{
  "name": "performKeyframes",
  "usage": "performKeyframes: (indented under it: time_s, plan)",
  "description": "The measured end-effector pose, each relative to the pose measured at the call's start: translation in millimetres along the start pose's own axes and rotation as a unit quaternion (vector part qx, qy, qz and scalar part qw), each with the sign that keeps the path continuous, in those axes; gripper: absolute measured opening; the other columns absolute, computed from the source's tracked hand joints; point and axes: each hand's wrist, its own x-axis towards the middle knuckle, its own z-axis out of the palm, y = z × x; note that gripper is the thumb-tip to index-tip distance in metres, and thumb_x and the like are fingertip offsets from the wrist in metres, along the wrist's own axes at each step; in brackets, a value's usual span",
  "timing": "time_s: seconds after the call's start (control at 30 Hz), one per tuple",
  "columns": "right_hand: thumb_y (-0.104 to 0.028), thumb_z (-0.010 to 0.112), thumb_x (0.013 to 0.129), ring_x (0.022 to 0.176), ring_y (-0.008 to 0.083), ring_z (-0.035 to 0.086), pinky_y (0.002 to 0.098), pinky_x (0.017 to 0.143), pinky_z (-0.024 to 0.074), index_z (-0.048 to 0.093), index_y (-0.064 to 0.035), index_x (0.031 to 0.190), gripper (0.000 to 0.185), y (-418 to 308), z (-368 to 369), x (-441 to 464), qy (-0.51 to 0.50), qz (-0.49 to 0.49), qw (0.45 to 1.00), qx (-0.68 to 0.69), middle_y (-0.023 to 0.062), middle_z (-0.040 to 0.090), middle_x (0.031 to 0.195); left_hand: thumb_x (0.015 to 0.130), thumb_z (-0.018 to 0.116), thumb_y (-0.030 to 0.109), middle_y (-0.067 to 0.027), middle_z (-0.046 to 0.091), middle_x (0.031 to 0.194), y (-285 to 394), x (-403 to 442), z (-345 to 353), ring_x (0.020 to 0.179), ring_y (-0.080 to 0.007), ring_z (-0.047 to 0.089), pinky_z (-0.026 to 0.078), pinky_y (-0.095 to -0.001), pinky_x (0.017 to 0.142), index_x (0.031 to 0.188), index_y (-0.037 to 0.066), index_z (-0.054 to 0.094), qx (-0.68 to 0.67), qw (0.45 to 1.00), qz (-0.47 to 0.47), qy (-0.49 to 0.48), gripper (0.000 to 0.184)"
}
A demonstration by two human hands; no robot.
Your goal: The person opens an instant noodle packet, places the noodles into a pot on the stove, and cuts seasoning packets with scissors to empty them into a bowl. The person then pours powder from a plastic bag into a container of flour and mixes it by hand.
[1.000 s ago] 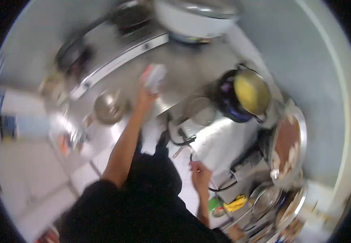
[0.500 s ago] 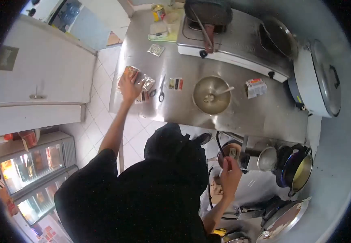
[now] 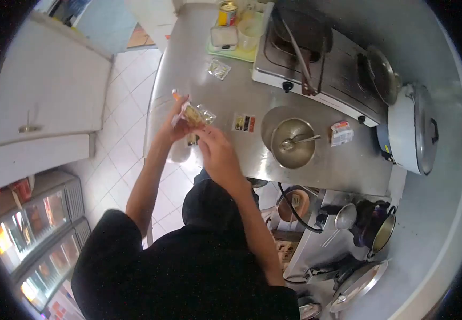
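Observation:
Above the left part of the steel table, my left hand (image 3: 170, 128) grips a food packet (image 3: 191, 114) with orange and white wrapping and a yellowish side. My right hand (image 3: 219, 156) is at the packet's lower edge, fingers pinched together against it. Beside the packet lies a clear sachet (image 3: 207, 113), partly hidden behind it. A small printed sachet (image 3: 243, 122) rests flat to the right of my hands. Farther right stands a metal bowl (image 3: 295, 161) with a spoon (image 3: 301, 140) leaning in a little liquid.
A gas stove (image 3: 321, 88) with a dark pan stands at the back, a large lidded pot (image 3: 409, 133) to its right. An opened packet (image 3: 342, 133) lies near the bowl. A green tray (image 3: 236, 54) holds a can and containers. Pans hang low at right.
My right hand has come up from beside the lower rack to the packet. My left hand has lifted the packet off the table. The camera view has shifted.

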Motion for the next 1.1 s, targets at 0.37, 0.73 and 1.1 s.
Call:
performKeyframes:
  time_s: [0.37, 0.73, 1.1]
  plan:
    - [-0.023, 0.072, 0.081, 0.101, 0.0378, 0.058, 0.0431, 0.084, 0.0488, 0.064, 0.0018, 0.100, 0.032, 22, -94, -74, 0.300, 0.125, 0.928, -0.183, 0.0193, 0.059, 0.114, 0.092, 0.063, 0.039, -0.0100, 0.062, 0.112, -88, -58, 182, 0.098, -0.0247, 0.063, 0.052, -0.0418, 0.086, 0.136, 0.013, 0.043, -0.147, 0.957, -0.159, -0.191, 0.055]
    - [-0.025, 0.078, 0.074, 0.081, 0.0378, 0.061, 0.0413, 0.072, 0.0492, 0.067, 0.0003, 0.082, 0.029, 56, -271, -252, 0.527, 0.167, 0.828, -0.092, 0.0194, 0.060, 0.092, 0.097, 0.043, 0.055, -0.0106, 0.060, 0.119, -220, -88, 393, 0.107, -0.0237, 0.060, 0.050, -0.0403, 0.089, 0.127, 0.008, 0.051, 0.035, 0.941, -0.131, -0.310, 0.056]
    - [-0.048, 0.071, 0.083, 0.073, 0.0075, 0.052, 0.0232, 0.059, 0.0358, 0.074, -0.0037, 0.094, 0.046, 41, -543, -465, 0.611, 0.354, 0.708, -0.022, 0.0003, 0.062, 0.074, 0.102, 0.048, 0.036, -0.0078, 0.068, 0.090, -400, -114, 646, 0.075, -0.0132, 0.064, 0.051, -0.0297, 0.063, 0.100, -0.002, 0.068, 0.266, 0.860, 0.275, -0.338, 0.044]
